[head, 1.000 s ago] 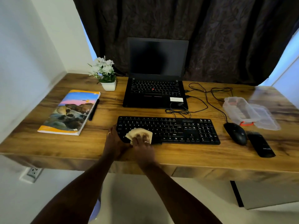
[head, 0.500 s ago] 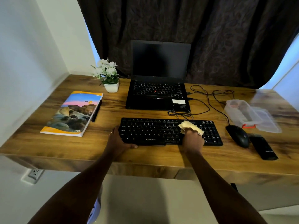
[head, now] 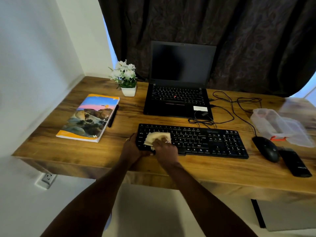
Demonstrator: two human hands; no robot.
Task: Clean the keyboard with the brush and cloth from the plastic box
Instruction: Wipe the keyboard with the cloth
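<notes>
Two hands at work on one keyboard (head: 201, 140), lying along the front middle of the wooden surface (head: 171, 168). Left hand (head: 132, 147) clamped on the keyboard's left end. Right hand (head: 165, 148) pressed flat on one cloth (head: 154, 136), spread over the left-side keys. One plastic box (head: 280, 127) at the right, open, well apart from the keyboard; brush not made out. One mouse (head: 266, 148) and one dark flat device (head: 295, 162) near the box. One laptop (head: 179, 93) behind the keyboard, one book (head: 90, 117) at the left with one pen (head: 113, 115) beside it, one potted plant (head: 125, 77).
</notes>
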